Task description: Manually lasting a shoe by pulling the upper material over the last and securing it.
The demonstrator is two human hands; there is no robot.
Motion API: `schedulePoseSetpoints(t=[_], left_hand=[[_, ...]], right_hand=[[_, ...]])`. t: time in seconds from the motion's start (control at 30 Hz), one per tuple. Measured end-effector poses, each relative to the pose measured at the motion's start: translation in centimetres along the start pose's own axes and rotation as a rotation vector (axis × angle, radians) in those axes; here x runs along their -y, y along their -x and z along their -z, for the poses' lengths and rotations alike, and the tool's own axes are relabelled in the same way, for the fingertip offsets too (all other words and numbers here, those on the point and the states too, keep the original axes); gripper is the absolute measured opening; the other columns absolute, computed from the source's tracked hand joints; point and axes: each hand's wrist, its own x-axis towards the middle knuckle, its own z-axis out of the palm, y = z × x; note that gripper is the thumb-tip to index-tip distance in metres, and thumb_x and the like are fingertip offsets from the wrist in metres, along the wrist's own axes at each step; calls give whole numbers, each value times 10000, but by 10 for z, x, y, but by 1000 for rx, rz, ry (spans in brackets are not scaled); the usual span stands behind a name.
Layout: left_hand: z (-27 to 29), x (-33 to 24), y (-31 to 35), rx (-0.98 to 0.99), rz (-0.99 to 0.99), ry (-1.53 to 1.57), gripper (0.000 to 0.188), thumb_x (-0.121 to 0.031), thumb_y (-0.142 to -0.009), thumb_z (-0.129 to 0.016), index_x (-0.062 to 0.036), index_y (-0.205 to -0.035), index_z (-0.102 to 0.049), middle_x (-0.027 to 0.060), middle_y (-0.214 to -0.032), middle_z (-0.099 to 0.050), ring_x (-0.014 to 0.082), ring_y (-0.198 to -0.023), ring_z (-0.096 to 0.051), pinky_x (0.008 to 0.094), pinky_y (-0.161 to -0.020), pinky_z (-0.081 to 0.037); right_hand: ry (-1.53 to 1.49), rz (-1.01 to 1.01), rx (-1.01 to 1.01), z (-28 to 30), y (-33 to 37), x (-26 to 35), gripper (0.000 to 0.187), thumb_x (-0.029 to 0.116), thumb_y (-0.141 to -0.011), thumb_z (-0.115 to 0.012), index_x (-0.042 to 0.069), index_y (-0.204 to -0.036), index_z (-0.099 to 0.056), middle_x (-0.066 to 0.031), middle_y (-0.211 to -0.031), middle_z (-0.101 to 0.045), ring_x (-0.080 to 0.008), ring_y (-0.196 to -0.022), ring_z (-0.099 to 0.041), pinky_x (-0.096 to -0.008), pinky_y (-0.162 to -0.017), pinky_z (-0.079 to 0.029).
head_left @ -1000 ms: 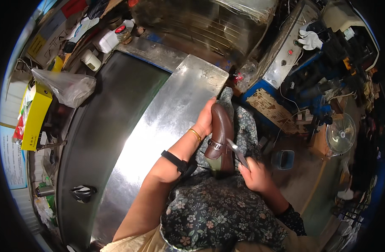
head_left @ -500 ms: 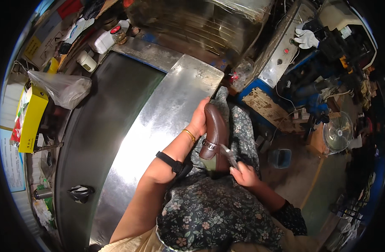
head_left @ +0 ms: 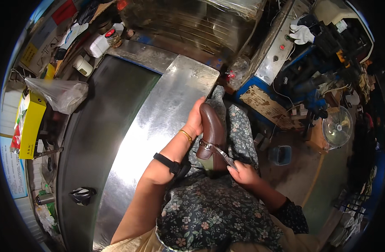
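Observation:
A brown leather shoe (head_left: pixel 212 124) with a metal-trimmed strap across it lies over my lap, its toe pointing away from me. My left hand (head_left: pixel 195 118) is closed on the toe end from the left side; part of its fingers is hidden by the shoe. In my closed right hand (head_left: pixel 246 173) is a slim metal tool (head_left: pixel 227 158) with a narrow tip. That tip meets the shoe at the right end of the strap. Olive-green lining (head_left: pixel 206 163) shows at the shoe's opening. A patterned floral apron (head_left: pixel 201 206) covers my lap beneath.
To the left, a shiny metal ledge (head_left: pixel 159 105) runs along a dark conveyor belt (head_left: pixel 112 96) bearing a small black item (head_left: pixel 82 195). A machine panel (head_left: pixel 276 54) stands ahead right. On the right floor are a bin (head_left: pixel 280 155) and a fan (head_left: pixel 337 126).
The tool, blurred before, is now sharp, with its tip at the strap's right end. The shoe and both hands sit slightly farther left in the picture.

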Motion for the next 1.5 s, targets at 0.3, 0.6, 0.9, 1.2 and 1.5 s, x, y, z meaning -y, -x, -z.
schedulePoseSetpoints(t=[0.3,0.6,0.9,1.2,1.5], left_hand=[[6,-1,1,49,27,5,546,-591,-872,-546,-54,-811,-628,126,-742,-659,271,-661,-631,403,-674,-541],[39,-18,56,218,-292,278,491,-513,-872,-553,-98,-612,-540,107,-617,-588,257,-605,-557,364,-667,-460],[127,-30,113,-55,-682,587,466,-416,-928,-511,-115,-572,-516,24,-574,-567,196,-588,-567,359,-685,-481],[164,-35,91,-53,-575,378,420,-427,-899,-466,-100,-658,-573,77,-678,-605,256,-706,-595,399,-726,-492],[57,-38,87,-429,-537,55,596,-556,-976,-348,-24,-1129,-567,157,-1165,-616,300,-1061,-596,433,-973,-466]], right_hand=[[-46,-17,35,-1,-16,-10,241,233,-955,-585,17,-869,-525,-203,-743,-627,-390,-687,-631,-435,-615,-493],[-130,47,-234,24,-120,14,242,243,-937,-576,20,-1013,-521,-164,-860,-629,-336,-781,-610,-406,-718,-500],[331,208,-143,-56,-253,51,342,215,-826,-639,45,-1114,-565,-205,-1118,-571,-392,-1097,-542,-468,-938,-450],[-356,184,345,-29,-113,31,534,338,-918,-652,25,-1324,-502,-201,-1122,-649,-336,-1068,-628,-401,-904,-495],[71,282,-98,-44,-33,32,1082,462,-707,-805,-30,-1472,-219,-276,-1485,-281,-444,-1337,-343,-504,-1112,-303]])
